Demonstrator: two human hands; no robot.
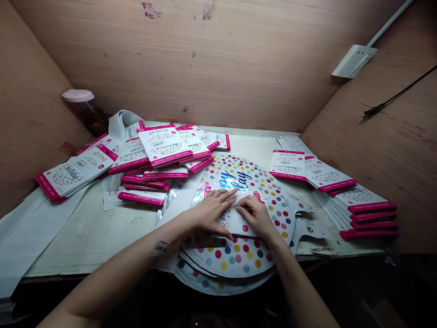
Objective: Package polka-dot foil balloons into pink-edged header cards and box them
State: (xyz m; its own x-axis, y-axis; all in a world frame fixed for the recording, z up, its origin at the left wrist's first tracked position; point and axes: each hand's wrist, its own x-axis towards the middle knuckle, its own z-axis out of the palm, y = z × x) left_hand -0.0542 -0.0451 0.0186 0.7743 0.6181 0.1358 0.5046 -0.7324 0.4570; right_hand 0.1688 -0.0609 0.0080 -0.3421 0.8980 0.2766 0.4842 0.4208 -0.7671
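Note:
My left hand (215, 212) lies flat, fingers stretched out, on a white and pink card packet (241, 226) and steadies it. The fingertips of my right hand (254, 214) are pinched together against the same packet; whatever is between them is too small to make out. Beneath the packet is a stack of round, flat foil balloons (235, 266) with coloured dots and blue lettering. A barcode label (161, 248) is stuck on my left forearm.
Many pink-edged packets (164, 143) are heaped at the back left, and more packets (368, 200) are stacked at the right. A white paper strip (41, 228) hangs over the left table edge. A lidded jar (85, 109) stands in the left corner, with wooden panels around.

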